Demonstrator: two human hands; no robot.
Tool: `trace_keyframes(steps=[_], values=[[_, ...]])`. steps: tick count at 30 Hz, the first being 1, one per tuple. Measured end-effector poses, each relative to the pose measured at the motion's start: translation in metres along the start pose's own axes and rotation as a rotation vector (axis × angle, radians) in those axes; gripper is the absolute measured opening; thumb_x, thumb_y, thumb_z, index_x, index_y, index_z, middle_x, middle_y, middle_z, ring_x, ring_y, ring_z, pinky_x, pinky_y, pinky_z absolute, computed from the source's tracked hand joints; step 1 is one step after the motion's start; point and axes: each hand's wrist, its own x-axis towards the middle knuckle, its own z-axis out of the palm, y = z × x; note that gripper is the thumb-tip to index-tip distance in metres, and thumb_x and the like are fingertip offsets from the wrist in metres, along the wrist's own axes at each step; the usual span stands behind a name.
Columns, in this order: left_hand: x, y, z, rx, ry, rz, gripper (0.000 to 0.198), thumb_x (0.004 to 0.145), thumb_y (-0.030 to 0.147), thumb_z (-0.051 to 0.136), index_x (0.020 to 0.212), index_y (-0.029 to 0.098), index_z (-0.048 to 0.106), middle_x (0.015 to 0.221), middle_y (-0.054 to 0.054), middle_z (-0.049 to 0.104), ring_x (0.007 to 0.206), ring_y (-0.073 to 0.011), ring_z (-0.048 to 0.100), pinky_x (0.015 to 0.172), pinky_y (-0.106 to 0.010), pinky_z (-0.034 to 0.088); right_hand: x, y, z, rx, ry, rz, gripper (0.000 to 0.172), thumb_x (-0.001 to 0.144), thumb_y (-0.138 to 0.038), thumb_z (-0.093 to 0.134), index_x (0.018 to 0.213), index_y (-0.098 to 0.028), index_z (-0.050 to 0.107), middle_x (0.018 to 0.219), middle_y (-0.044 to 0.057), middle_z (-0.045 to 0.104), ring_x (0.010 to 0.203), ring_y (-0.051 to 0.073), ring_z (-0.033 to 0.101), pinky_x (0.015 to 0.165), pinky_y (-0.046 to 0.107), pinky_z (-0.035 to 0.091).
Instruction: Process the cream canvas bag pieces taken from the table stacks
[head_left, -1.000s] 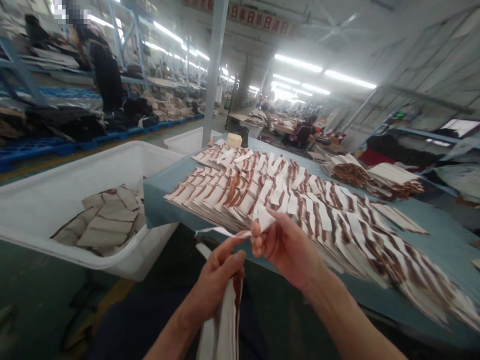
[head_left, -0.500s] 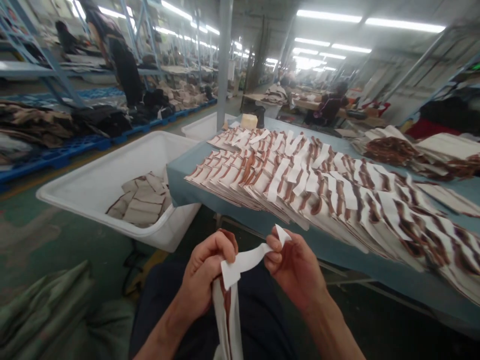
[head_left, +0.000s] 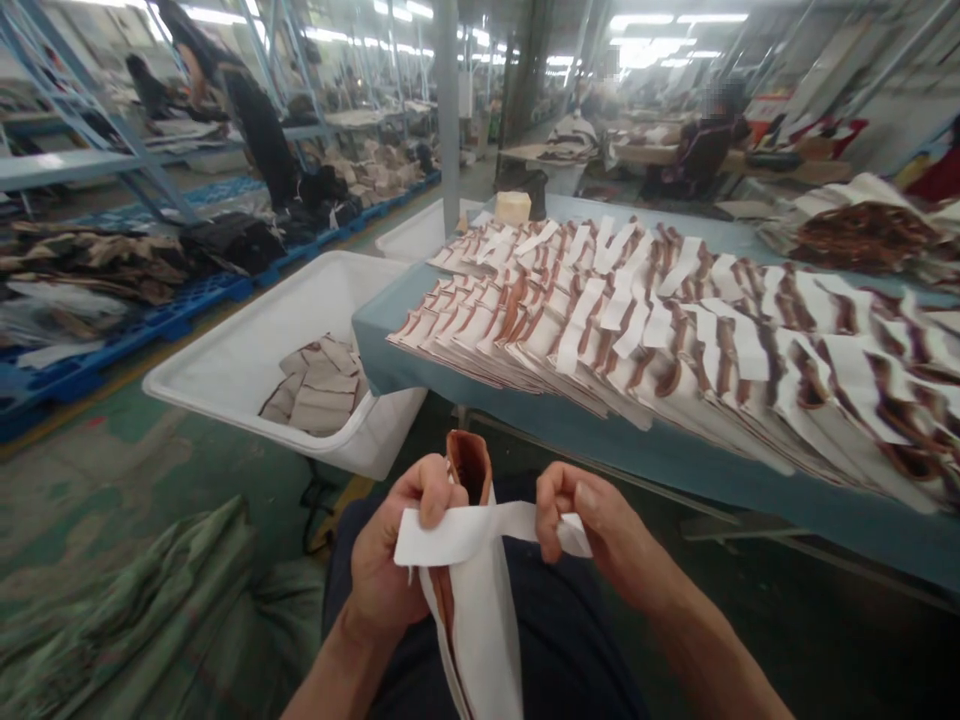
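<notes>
Head view, so here's the setup: the left hand (head_left: pixel 386 570) has its grip closed round a folded piece (head_left: pixel 487 625), with the thumb pressing one end of a white strip (head_left: pixel 480 525) flat onto it. The right hand (head_left: pixel 600 530) pinches the other end between thumb and fingertips. All of it sits low over the lap, with the table (head_left: pixel 660 462) edge just beyond the grip, rows of pieces (head_left: pixel 645 320) fanned out on top, and a white tub (head_left: pixel 240 345) off to the left. If it were me, I'd keep that strip taut and untwisted and square across the piece, with the left thumb staying as the anchor. The strip's long axis runs side to side from grip to grip. The piece runs crosswise to it, brown end poking up past the left grip toward the table and the pale end hanging down.
</notes>
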Motion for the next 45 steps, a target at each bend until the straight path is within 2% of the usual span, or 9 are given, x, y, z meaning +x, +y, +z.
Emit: trace_keyframes(steps=[5,12,18,21,25,30,35,40,45], values=[[0.001,0.003,-0.004,-0.007,0.087,0.027,0.047,0.079,0.034,0.091,0.068,0.022,0.046,0.056,0.008,0.038,0.048,-0.0097,0.03,0.048,-0.02,0.04,-0.006,-0.013,0.003,0.262,0.022,0.056,0.052,0.094,-0.07,0.079,0.092,-0.018,0.081,0.084,0.004,0.082,0.07,0.015,0.074,0.066,0.023,0.057],[0.01,0.008,-0.033,0.185,0.536,0.144,0.028,0.066,0.028,0.08,0.069,0.021,0.054,0.059,0.001,0.057,0.062,-0.0198,0.064,0.061,-0.029,0.059,-0.011,-0.035,0.024,0.51,0.015,0.112,0.067,0.094,-0.079,0.071,0.116,-0.018,0.087,0.122,0.011,0.086,0.112,0.024,0.082,0.095,0.032,0.062],[0.016,0.01,-0.056,0.32,0.741,0.226,0.035,0.067,0.034,0.077,0.098,0.021,0.069,0.055,0.009,0.057,0.051,-0.0148,0.061,0.056,-0.025,0.058,-0.015,-0.022,0.042,0.269,0.08,-0.114,0.082,0.089,-0.092,0.063,0.138,-0.027,0.076,0.137,0.011,0.081,0.132,0.029,0.072,0.112,0.041,0.05],[0.013,0.006,-0.059,0.432,0.771,0.265,0.035,0.069,0.042,0.078,0.096,0.022,0.067,0.05,0.013,0.048,0.048,-0.0144,0.06,0.059,-0.026,0.06,-0.015,-0.028,0.049,0.282,0.051,-0.085,0.087,0.087,-0.095,0.061,0.138,-0.026,0.075,0.141,0.013,0.079,0.136,0.034,0.07,0.116,0.048,0.047],[-0.005,-0.009,-0.056,0.699,0.83,0.339,0.034,0.077,0.041,0.086,0.102,0.021,0.073,0.057,0.01,0.066,0.041,-0.0109,0.056,0.046,-0.021,0.048,-0.007,-0.041,0.057,0.463,0.069,0.039,0.078,0.087,-0.091,0.066,0.123,-0.023,0.079,0.14,0.015,0.079,0.134,0.034,0.072,0.119,0.049,0.049],[-0.03,-0.019,-0.047,1.361,0.574,0.519,0.035,0.088,0.038,0.081,0.117,0.02,0.074,0.062,0.007,0.072,0.045,-0.0148,0.066,0.047,-0.022,0.052,0.003,-0.044,0.062,0.612,0.124,0.121,0.069,0.092,-0.08,0.071,0.121,-0.017,0.077,0.14,0.017,0.079,0.136,0.031,0.072,0.124,0.044,0.046],[-0.027,-0.003,-0.034,1.633,0.265,0.424,0.026,0.09,0.027,0.069,0.111,0.019,0.081,0.061,0.004,0.076,0.047,-0.0149,0.069,0.049,-0.02,0.053,0.007,-0.043,0.063,0.655,0.154,0.196,0.069,0.099,-0.076,0.065,0.124,-0.012,0.074,0.14,0.02,0.078,0.133,0.03,0.073,0.125,0.042,0.047],[-0.018,0.005,-0.027,1.431,0.147,0.497,0.019,0.082,0.023,0.076,0.096,0.024,0.088,0.076,-0.004,0.086,0.064,-0.0208,0.079,0.066,-0.025,0.062,0.008,-0.038,0.066,0.604,0.152,0.224,0.07,0.098,-0.078,0.065,0.123,-0.014,0.074,0.139,0.019,0.078,0.132,0.028,0.073,0.126,0.041,0.046],[-0.018,0.007,-0.02,1.298,0.316,0.423,0.013,0.083,0.032,0.081,0.074,0.023,0.084,0.056,-0.002,0.073,0.047,-0.0171,0.066,0.052,-0.023,0.048,0.005,-0.018,0.067,0.453,0.126,0.196,0.072,0.092,-0.083,0.069,0.122,-0.019,0.076,0.137,0.016,0.079,0.136,0.03,0.07,0.125,0.047,0.045]])
